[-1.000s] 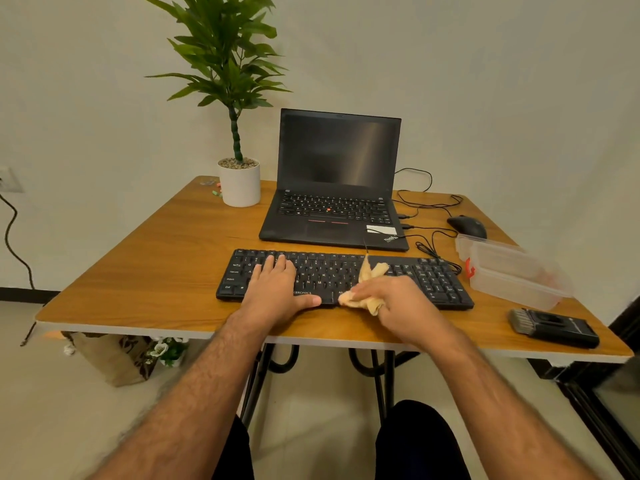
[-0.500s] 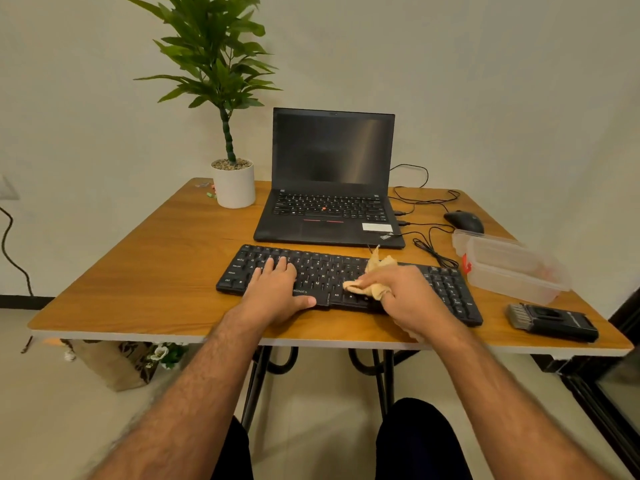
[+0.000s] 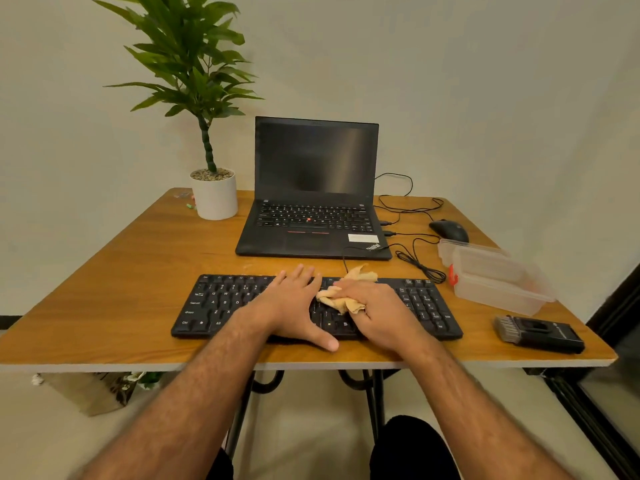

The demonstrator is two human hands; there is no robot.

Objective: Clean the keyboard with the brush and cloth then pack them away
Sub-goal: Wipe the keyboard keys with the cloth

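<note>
A black keyboard (image 3: 221,299) lies along the front of the wooden table (image 3: 131,271). My left hand (image 3: 294,306) rests flat on its middle keys, fingers spread, thumb over the front edge. My right hand (image 3: 377,310) is closed on a crumpled tan cloth (image 3: 341,301) and presses it onto the keys just right of the left hand. Part of the cloth sticks out past the keyboard's far edge. A black brush (image 3: 538,334) lies on the table near the front right corner, apart from both hands.
A clear plastic container (image 3: 495,278) with a loose lid stands right of the keyboard. Behind it are a black mouse (image 3: 450,230) and loose cables (image 3: 415,258). An open laptop (image 3: 311,188) and a potted plant (image 3: 213,192) stand at the back.
My right hand has wiped the cloth from the keyboard's front edge up and left over the keys, close to my left hand. The left hand shifted right toward the middle.
</note>
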